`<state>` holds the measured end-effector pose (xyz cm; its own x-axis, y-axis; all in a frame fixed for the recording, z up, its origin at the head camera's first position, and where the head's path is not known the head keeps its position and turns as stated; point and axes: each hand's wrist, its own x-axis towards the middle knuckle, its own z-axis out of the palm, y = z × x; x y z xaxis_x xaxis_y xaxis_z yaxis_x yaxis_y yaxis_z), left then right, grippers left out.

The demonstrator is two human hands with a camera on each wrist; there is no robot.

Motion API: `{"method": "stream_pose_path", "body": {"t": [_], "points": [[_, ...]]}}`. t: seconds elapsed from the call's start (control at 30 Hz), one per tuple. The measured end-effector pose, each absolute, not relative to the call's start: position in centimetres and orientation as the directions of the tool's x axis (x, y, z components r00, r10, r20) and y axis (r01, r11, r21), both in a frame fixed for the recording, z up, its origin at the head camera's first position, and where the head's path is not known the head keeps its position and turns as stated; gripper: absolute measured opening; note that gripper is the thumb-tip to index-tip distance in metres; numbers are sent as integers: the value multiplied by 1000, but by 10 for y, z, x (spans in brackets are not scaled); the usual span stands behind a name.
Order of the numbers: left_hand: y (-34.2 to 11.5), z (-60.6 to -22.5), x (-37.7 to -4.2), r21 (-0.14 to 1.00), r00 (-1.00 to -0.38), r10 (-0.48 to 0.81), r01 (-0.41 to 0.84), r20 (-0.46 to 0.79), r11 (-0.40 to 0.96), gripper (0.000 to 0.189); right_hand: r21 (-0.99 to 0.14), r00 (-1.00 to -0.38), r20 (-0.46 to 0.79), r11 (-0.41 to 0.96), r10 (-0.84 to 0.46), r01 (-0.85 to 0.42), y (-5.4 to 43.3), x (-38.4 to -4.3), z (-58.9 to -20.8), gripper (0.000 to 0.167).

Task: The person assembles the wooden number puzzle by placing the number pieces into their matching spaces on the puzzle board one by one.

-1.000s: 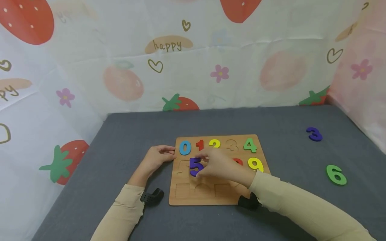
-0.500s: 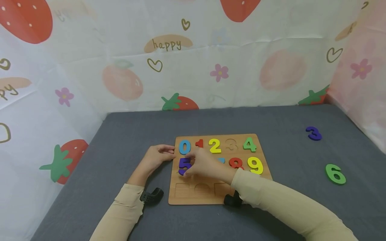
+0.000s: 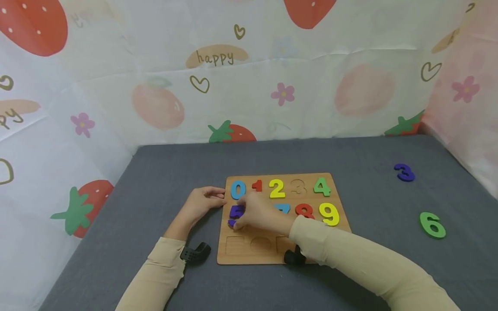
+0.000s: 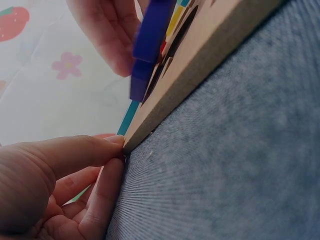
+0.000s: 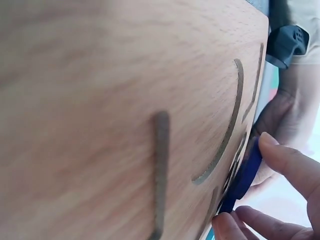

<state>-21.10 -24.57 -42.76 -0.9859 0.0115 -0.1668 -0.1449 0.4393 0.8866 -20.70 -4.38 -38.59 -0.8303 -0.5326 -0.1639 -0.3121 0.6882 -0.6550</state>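
A purple number 5 (image 3: 236, 211) is pinched between the thumb and fingers of my right hand (image 3: 261, 214), over the left recess in the second row of the wooden number board (image 3: 249, 257). In the left wrist view the purple 5 (image 4: 150, 42) stands tilted at the board's face, partly outside its recess. My left hand (image 3: 201, 204) grips the board's left edge, thumb and fingertips against it. Blue 0 (image 3: 238, 190), red 1 (image 3: 256, 185), yellow 2 (image 3: 277, 188) and green 4 (image 3: 322, 186) sit in the top row; the 3 recess (image 3: 298, 187) is bare.
Blue 7 (image 3: 282, 208), red 8 (image 3: 304, 210) and yellow 9 (image 3: 329, 214) sit in the second row. A purple 3 (image 3: 404, 172) and a green 6 (image 3: 432, 225) lie on the grey cloth (image 3: 373, 172) to the right. A printed curtain (image 3: 311, 56) stands behind.
My right hand has carried the purple 5 left across the board and lowered it toward the left recess. Yellow 2 and blue 7 have come into view. The left hand stays in place.
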Motion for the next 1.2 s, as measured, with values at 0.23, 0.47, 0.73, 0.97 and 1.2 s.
{"method": "stream_pose_path", "body": {"t": [0.23,0.47,0.73,0.97,1.2], "points": [[-246,-430,-212,883,-987,1,-144,-161,446,42,-601,-831,-161,720,-533,-345,-47,-205,-388,66],[-247,-429,-213,889,-987,4,-143,-161,435,41,-645,-835,-168,699,-524,-308,-46,-207,-391,64],[-245,-430,-214,888,-986,-2,-150,-166,435,40,-793,-858,-128,571,-497,-213,-19,-203,-376,58],[-244,-432,-212,880,-985,-16,-160,-171,447,40,-833,-867,-77,509,-492,-215,37,-204,-359,46],[-245,-433,-214,881,-986,-10,-153,-166,447,40,-795,-908,-49,566,-417,-218,100,-213,-351,50]]}}
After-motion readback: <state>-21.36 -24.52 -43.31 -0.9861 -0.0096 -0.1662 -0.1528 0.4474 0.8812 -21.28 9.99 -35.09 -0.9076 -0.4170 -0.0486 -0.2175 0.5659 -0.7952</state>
